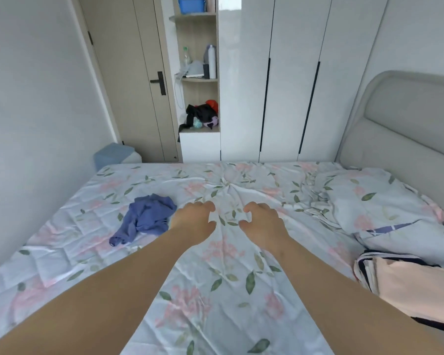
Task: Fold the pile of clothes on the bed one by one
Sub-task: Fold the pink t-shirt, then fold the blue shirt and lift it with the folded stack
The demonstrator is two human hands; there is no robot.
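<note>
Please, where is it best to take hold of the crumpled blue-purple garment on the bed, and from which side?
Probably grip the crumpled blue-purple cloth garment at its raised, bunched right edge, coming from the right with the nearby left hand. Its narrow tail trails near-left, a poorer hold.
</note>
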